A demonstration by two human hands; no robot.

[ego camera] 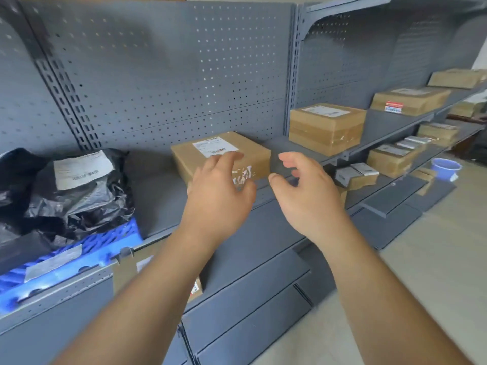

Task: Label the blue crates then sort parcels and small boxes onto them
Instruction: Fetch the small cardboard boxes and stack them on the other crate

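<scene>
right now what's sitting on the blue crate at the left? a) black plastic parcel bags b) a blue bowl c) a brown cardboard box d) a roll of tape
a: black plastic parcel bags, one bearing a white label, lie piled on the blue crate; the nearest cardboard box stands apart on the shelf.

Even daylight | soft shadows | edges bowed | overall motion blur
</scene>
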